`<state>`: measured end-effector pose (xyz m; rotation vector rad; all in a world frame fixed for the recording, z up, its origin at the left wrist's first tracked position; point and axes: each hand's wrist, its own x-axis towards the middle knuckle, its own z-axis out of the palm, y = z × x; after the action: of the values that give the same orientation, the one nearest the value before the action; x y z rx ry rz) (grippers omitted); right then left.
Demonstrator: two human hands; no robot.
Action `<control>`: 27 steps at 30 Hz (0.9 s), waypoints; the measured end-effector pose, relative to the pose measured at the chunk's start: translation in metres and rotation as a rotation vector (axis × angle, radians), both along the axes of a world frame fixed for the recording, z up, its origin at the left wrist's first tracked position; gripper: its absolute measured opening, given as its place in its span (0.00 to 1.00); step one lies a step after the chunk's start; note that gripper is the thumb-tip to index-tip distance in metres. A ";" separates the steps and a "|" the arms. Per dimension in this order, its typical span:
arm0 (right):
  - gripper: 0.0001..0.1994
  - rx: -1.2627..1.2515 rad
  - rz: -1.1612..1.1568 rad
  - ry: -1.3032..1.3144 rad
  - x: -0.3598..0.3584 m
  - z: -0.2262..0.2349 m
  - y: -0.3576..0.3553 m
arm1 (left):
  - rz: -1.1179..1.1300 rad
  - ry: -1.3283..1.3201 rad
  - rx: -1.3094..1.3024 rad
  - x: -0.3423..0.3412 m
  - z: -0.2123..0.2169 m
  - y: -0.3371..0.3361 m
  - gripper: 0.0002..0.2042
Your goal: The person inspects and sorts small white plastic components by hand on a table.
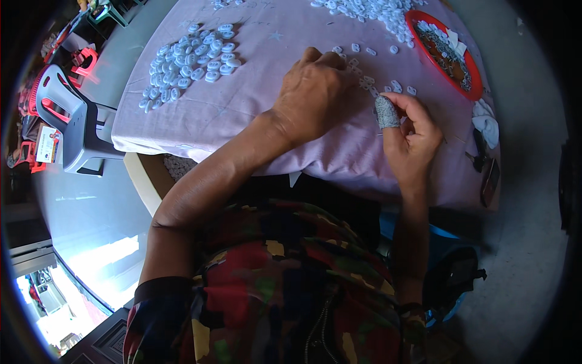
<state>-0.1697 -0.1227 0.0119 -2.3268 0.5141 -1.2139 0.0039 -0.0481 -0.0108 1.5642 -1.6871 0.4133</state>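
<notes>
My left hand (pixel 312 91) is bent over the table, its fingers curled down; the fingertips are hidden behind the back of the hand. Beside it lie several small translucent white plastic pieces (pixel 368 82). To their right, my right hand (pixel 417 136) has thumb and forefinger drawn together at the edge of these pieces. A grey speckled wrap (pixel 387 112) covers the end of its thumb. What either hand pinches is too small or hidden to make out. At the left of the table sits a pile of pale oval plastic pieces (pixel 191 60).
A red oval tray (pixel 474 91) with small metal parts and white bits stands at the right, near a larger white heap (pixel 370 9). A white cloth (pixel 485 121), keys (pixel 477 161) and a dark phone-like object (pixel 490 182) lie by the right edge. A grey chair (pixel 76 130) stands left.
</notes>
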 end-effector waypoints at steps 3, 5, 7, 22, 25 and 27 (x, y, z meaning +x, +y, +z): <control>0.08 0.128 0.007 -0.014 -0.005 -0.012 -0.006 | -0.044 0.100 0.183 -0.005 0.009 0.011 0.06; 0.09 0.166 0.028 -0.056 -0.006 -0.013 -0.007 | -0.002 0.266 0.201 -0.004 0.012 0.016 0.06; 0.09 0.198 0.020 -0.005 -0.007 -0.010 -0.005 | 0.045 0.433 0.215 -0.001 0.013 0.019 0.06; 0.09 0.233 0.081 0.008 -0.005 -0.012 -0.001 | 0.031 0.106 -0.012 0.001 0.009 0.016 0.06; 0.08 0.205 0.113 -0.102 0.000 -0.014 -0.001 | -0.017 0.551 0.118 -0.001 0.006 0.017 0.06; 0.08 0.207 0.121 -0.110 0.002 -0.014 -0.001 | -0.364 1.034 0.127 -0.001 0.005 0.017 0.07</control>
<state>-0.1677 -0.1236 -0.0021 -2.0741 0.4331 -1.1655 0.0027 -0.0312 -0.0060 1.1653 -1.1120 -0.6167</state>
